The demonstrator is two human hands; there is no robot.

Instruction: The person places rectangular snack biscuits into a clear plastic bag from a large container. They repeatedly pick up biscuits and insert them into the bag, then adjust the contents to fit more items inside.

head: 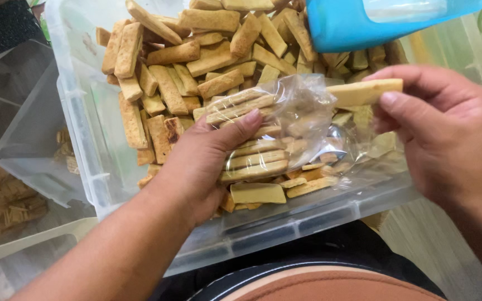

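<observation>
- Your left hand (207, 156) is closed around a clear plastic bag (285, 128). Your thumb lies across the top of it. The bag is partly full of flat biscuit sticks stacked side by side.
- The bag sits just above the big clear tub (79, 128), near the tub's front wall, the side closest to you.
- The mouth of the bag is crinkled and open. It faces away from your left hand, toward your right hand.
- Your right hand (447, 134) is pinching one biscuit stick (364, 92) between the thumb and fingers. Its other fingers are curled in.
- That stick lies level. Its long way runs side to side, and its free end points at the bag's mouth. The free end is touching or just inside the crinkled plastic; you cannot tell which.
- The sticks in the bag lie almost the same way as the one you hold.
- Your right hand is the one nearer the open mouth. Your left hand is at the closed end.
- The tub is piled with loose biscuit sticks (196, 67), mostly toward its far side.
- A blue scoop (341, 25) rests on the pile at the tub's far right corner.
- Left of the tub, lower down, is another clear bin (23, 150).
</observation>
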